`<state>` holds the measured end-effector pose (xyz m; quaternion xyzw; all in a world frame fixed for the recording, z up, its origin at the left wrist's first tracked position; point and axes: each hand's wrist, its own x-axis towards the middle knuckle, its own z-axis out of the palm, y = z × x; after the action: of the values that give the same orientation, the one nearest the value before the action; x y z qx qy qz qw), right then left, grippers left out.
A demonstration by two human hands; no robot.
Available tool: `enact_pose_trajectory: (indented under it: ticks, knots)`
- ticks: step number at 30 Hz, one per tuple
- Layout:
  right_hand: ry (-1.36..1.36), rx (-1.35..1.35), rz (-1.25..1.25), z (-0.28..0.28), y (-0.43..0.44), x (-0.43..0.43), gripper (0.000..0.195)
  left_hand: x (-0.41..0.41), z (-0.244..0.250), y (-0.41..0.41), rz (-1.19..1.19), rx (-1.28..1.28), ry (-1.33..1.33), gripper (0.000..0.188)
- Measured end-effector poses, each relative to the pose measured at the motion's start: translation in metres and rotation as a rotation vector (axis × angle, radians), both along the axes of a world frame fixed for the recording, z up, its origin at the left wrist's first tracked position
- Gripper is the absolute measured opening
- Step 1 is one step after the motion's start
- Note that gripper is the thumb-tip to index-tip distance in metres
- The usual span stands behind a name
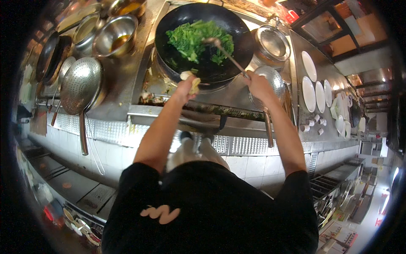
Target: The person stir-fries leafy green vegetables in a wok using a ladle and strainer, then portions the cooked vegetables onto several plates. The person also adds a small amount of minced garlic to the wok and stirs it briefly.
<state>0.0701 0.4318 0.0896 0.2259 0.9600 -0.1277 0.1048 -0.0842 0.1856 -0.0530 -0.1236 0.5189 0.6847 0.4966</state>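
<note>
A large black wok (234, 25) sits on the stove before me, with a heap of chopped leafy greens (193, 38) in it. Through a folded pale cloth (194, 85), my left hand (186, 88) grips the wok's near rim. My right hand (258, 84) is closed around the handle of a long metal ladle (233, 58). Its blurred head is over the greens, near the middle of the wok. Below my right hand lies a perforated strainer (269, 77), its handle pointing toward me.
Left of the wok are a large perforated skimmer (81, 85), a steel bowl with brownish liquid (115, 35) and dark pans (50, 60). A steel pot with a sieve (273, 43) stands at right. Further right lie white oval plates (309, 94) and several small cups (314, 121).
</note>
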Motion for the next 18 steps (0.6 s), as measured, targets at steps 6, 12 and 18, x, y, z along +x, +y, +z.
enact_pose_trajectory:
  ticks: [6,12,18]
  knots:
    - [0.410,-0.263,-0.292,-0.062,-0.061,-0.038,0.041,0.021,0.049,-0.001,0.024,-0.175,-0.097,0.042]
    - [0.189,-0.324,-0.012,-0.035,-0.075,-0.012,0.043,0.007,0.034,0.003,0.005,-0.074,-0.120,0.032]
    - [-0.005,-0.286,-0.016,0.056,-0.063,0.085,0.047,-0.003,0.014,0.022,0.067,-0.144,-0.090,0.024]
